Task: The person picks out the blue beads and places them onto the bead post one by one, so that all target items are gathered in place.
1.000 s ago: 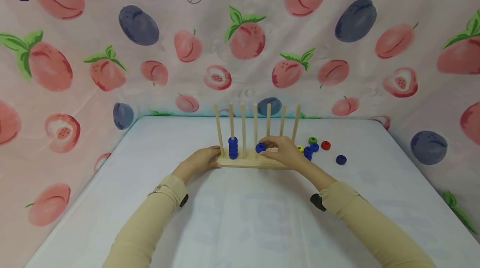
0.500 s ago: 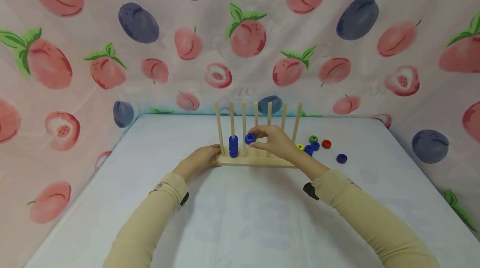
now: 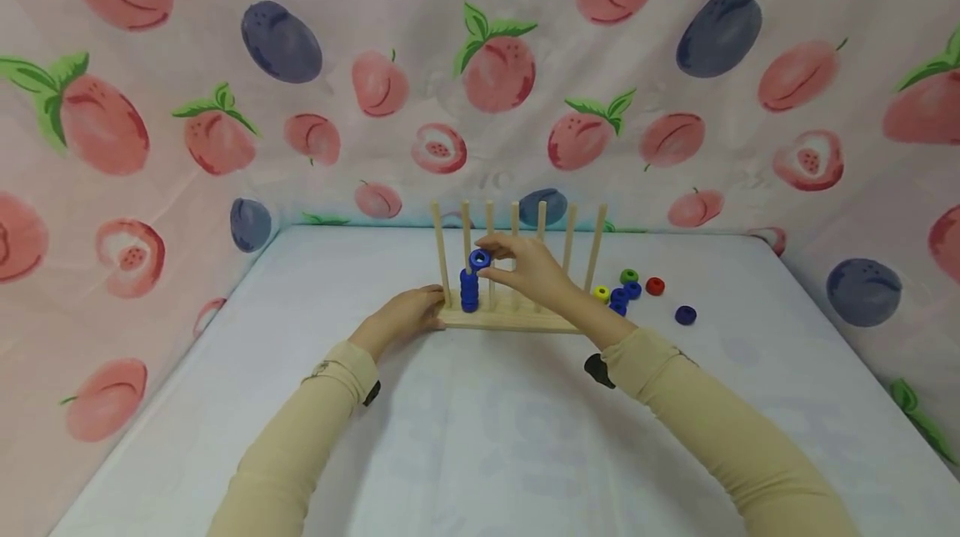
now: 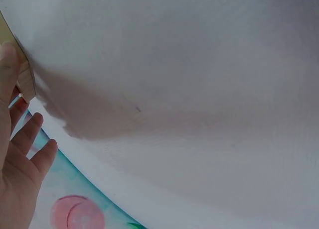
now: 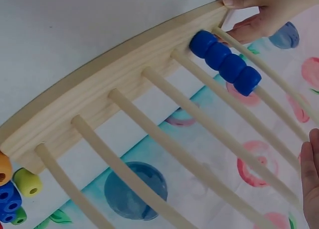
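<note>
A wooden peg stand [image 3: 517, 320] with several upright pegs stands toward the back of the table. My left hand [image 3: 405, 316] grips the left end of its base, thumb in front and fingers behind; the left wrist view shows the thumb on the wood [image 4: 26, 79]. Four-high or so, a stack of blue beads [image 3: 469, 293] sits on the second peg from the left. Between thumb and fingers, my right hand [image 3: 534, 270] pinches another blue bead [image 3: 473, 262], its hole facing the camera, just above and right of that stack. The right wrist view hides this bead.
Right of the stand lie loose beads: yellow [image 3: 602, 293], green [image 3: 629, 276], red [image 3: 656, 286], several blue [image 3: 619, 295] and a darker one [image 3: 686, 315] farther right. An orange bead [image 5: 4, 169] shows in the right wrist view. A fruit-printed cloth [image 3: 495, 145] hangs behind.
My right hand has carried the blue bead left and upward, from the middle pegs to beside the second peg's stack. The left hand keeps its grip on the stand.
</note>
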Tool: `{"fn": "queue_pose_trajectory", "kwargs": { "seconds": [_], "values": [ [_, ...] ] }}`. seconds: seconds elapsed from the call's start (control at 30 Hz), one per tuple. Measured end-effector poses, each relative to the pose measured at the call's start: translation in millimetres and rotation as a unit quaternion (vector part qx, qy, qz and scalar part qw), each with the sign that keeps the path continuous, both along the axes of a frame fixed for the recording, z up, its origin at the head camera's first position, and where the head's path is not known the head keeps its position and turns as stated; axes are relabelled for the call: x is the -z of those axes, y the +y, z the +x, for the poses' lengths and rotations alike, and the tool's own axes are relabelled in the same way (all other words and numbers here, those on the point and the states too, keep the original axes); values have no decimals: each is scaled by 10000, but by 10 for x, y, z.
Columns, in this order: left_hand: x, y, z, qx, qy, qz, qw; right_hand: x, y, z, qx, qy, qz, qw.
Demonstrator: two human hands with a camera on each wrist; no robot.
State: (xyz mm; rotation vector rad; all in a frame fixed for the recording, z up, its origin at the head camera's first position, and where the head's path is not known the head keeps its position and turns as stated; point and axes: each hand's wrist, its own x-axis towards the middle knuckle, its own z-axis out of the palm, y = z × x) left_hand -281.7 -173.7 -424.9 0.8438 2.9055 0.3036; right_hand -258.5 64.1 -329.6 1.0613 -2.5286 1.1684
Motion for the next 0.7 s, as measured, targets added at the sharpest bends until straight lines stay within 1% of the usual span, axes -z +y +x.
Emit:
{"fn": "queue_pose_trajectory", "kwargs": {
  "seconds": [0.1, 0.3, 0.4, 0.47, 0.53, 0.7],
  "values": [
    [-12, 8, -4, 19, 45, -30, 10000, -35, -33, -5, -38, 84, -39, 10000],
    [-8, 3, -27, -43, -20, 35, 10000, -75, -97, -16, -83, 302, -78, 9995],
    [0, -1, -29, -120, -106, 101, 9998, -98, -126, -22, -95, 336, -137, 9993],
    [11, -6, -26, -186, -235, 136, 9995, -119, -141, -19, -130, 379, -208, 9990],
    [20, -14, -19, -185, -283, 115, 9994, -144, -156, -20, -182, 446, -286, 9984],
    [26, -23, -17, -32, -154, 111, 9998, -202, -175, -42, -245, 582, -466, 9969]
  ]
}}
